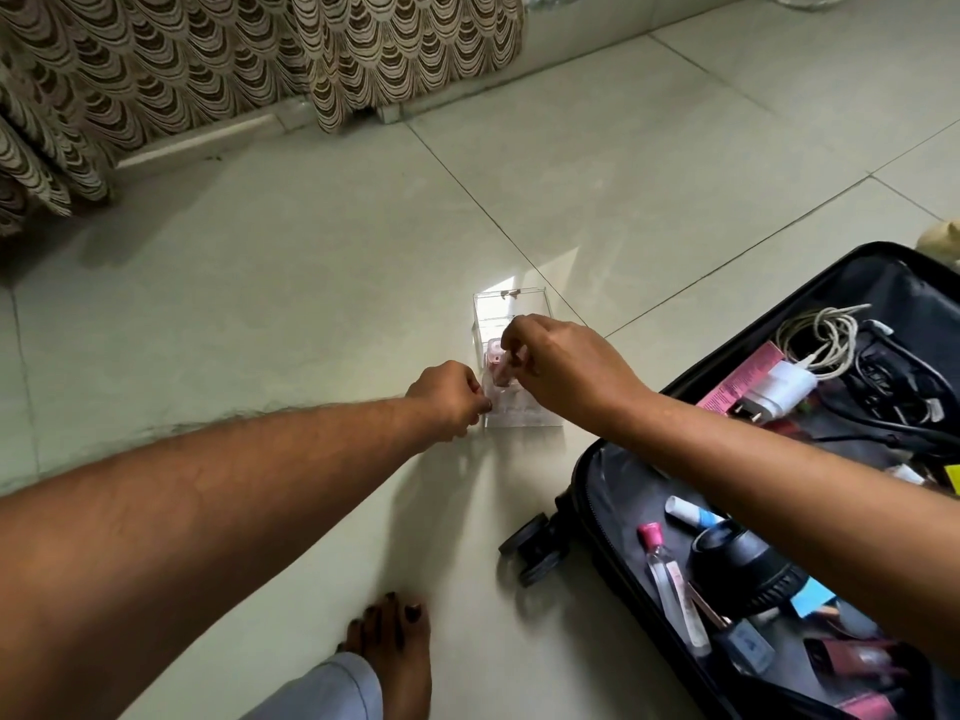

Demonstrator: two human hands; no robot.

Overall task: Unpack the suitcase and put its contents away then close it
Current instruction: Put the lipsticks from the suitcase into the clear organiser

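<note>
Tiled floor (311, 283); patterned curtain (208, 59) along its far edge. Clear plastic box (511, 324) stands on the floor just beside the open black suitcase (597, 475). Right hand (566, 368) over the box, fingers pinched on a small pink bottle (497, 363) inside it. Left hand (449, 400) curled against the box's near left corner; what it grips cannot be told. Suitcase holds white charger (779, 389), cables (826, 335), pink-capped vial (670, 574), black round case (737, 569). Right forearm crosses the suitcase contents. Labels unreadable. Bare foot (397, 657) at near edge.
</note>
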